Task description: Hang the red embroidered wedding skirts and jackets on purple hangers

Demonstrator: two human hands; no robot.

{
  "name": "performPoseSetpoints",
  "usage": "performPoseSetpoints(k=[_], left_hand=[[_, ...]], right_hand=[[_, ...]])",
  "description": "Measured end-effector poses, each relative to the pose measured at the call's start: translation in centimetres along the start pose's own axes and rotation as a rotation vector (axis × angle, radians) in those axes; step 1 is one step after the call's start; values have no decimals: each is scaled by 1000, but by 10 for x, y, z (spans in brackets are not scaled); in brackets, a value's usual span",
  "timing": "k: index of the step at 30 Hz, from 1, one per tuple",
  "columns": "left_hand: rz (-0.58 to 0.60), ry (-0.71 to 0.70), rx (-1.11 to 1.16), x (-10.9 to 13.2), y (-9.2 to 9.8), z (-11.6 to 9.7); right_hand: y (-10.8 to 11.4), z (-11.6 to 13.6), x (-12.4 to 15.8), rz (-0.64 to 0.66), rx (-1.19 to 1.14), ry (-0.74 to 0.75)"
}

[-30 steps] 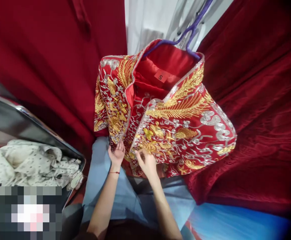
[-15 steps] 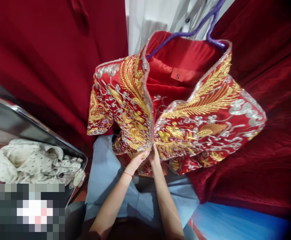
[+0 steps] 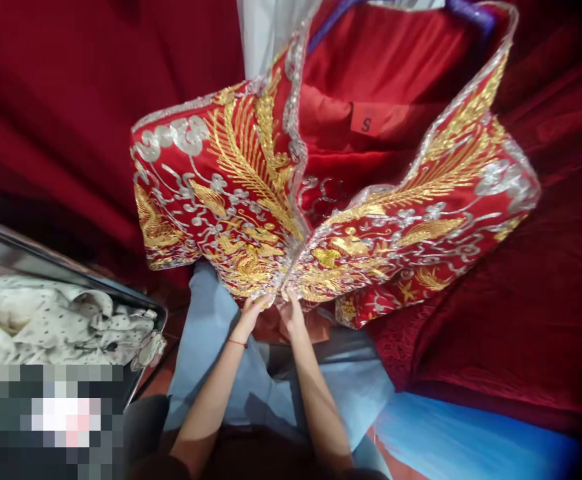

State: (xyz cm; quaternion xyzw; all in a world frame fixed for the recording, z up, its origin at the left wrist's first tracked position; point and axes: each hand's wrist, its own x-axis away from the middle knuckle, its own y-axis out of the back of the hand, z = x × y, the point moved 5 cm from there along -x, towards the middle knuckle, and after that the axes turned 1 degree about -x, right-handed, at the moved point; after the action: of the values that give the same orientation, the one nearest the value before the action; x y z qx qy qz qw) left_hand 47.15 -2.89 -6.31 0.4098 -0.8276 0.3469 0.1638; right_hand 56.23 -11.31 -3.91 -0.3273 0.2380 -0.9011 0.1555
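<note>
A red embroidered jacket (image 3: 371, 267) with gold and silver patterns hangs in front of me. Its collar gapes at the top, showing a red lining and a size label (image 3: 365, 120) marked S. A purple hanger (image 3: 331, 27) runs inside the collar, partly cut off by the top of the view. My left hand (image 3: 255, 312), with a thin red string (image 3: 238, 343) at the wrist, pinches the left front edge near the hem. Beside it, my right hand (image 3: 292, 310) pinches the other front edge. The two edges come close together at my fingers.
Dark red curtains (image 3: 95, 80) hang at both sides. At the left, a spotted white cloth bag (image 3: 45, 320) lies on a metal-rimmed chair (image 3: 71, 253), beside a blurred-out patch. My blue-clad legs (image 3: 201, 373) are below; a blue surface (image 3: 461, 433) lies at lower right.
The jacket appears larger and nearer, its collar higher in view. Both hands have shifted slightly left, still holding the front edges, which now lie closer together.
</note>
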Motion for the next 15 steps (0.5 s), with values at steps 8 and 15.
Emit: performPoseSetpoints(k=[8,15], left_hand=[[9,53,69,1,-10,-9],[58,83,76,2,-4,-14]], right_hand=[[-1,-10,22,21,-35,-74],[-6,-5,25,101,-72,-75]])
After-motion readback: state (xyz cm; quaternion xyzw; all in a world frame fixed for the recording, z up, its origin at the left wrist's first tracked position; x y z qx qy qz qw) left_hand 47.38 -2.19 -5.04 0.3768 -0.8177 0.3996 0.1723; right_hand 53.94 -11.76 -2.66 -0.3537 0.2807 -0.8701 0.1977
